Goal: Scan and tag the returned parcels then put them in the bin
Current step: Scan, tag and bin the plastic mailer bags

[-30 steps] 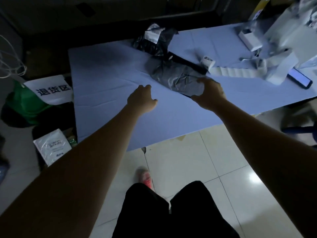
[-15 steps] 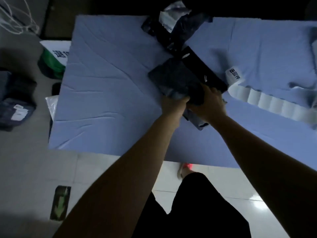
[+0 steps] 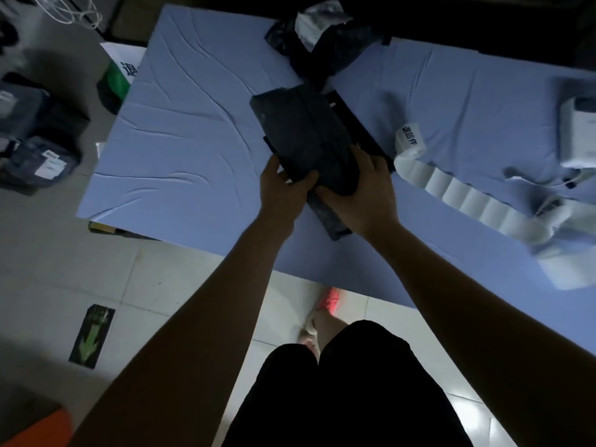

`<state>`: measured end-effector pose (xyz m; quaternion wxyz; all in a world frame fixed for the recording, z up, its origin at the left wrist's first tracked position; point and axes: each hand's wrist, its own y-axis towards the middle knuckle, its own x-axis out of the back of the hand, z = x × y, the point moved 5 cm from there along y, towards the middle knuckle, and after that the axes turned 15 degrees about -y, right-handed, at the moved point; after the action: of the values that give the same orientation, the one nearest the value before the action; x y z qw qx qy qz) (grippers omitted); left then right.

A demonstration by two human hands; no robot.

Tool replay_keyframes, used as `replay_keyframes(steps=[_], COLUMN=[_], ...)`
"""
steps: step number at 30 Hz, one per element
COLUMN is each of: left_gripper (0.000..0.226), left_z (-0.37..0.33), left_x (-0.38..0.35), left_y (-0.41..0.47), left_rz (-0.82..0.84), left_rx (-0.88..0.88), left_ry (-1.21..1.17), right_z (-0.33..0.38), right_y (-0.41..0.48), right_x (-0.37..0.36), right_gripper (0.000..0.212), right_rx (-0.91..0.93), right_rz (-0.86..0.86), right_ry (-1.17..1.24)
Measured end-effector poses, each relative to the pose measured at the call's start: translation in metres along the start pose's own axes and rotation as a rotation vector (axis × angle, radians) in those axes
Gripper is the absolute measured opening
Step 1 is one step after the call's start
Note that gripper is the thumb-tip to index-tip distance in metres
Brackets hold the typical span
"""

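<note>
Has moved the left hand point(image 3: 283, 188) off the bare cloth, its place a second ago, and onto the dark parcel point(image 3: 306, 137), joining the right hand point(image 3: 361, 191), already on it then. Has kept much the same two-handed hold since half a second ago.

Reaches forward with both bare arms nearly straight, hands side by side at the parcel's near end, thumbs almost meeting. Lays the left thumb across the top face, remaining left fingers tucked underneath and out of sight. Wraps the right hand over the near right corner, fingers bent over the top and side.

Holds the parcel above the middle of the blue-covered table point(image 3: 180, 124), long axis running from near right to far left. Cannot tell whether lifted clear of the cloth. Shows as a dark grey plastic mailer, oblong and wrinkled, with a loose flap trailing nearer than the hands. Overlaps a flat black item point(image 3: 358, 124) peeking out along its right side.

Leaves a second crumpled parcel point(image 3: 325, 43) with a pale label at the far edge, and a strip of white labels point(image 3: 467, 195) stretched along the right.
</note>
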<state>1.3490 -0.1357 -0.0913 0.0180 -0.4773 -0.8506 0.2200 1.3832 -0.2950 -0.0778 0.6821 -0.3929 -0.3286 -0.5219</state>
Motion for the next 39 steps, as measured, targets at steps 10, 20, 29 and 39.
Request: replay_keyframes(steps=[10,20,29,39], left_gripper=[0.027,0.059,0.044,0.05], left_z=[-0.021,0.062,0.149,0.165], left_x=[-0.055,-0.07,-0.17,-0.236], left_y=[-0.142,-0.207,-0.226,-0.227], left_rz=[0.386,0.323,0.326,0.088], left_rx=[-0.255,0.177,0.367,0.036], left_ry=[0.311,0.409,0.022,0.241], right_z=[-0.023,-0.176,-0.303,-0.477], right_y=[-0.135,-0.211,-0.199,-0.17], right_x=[0.048,0.087,0.113,0.177], right_gripper=[0.039,0.044,0.033,0.094], right_rx=[-0.123,-0.51,-0.349,-0.447], right_rz=[-0.085,0.095,0.084,-0.096], right_ry=[0.46,1.28,0.617,-0.42])
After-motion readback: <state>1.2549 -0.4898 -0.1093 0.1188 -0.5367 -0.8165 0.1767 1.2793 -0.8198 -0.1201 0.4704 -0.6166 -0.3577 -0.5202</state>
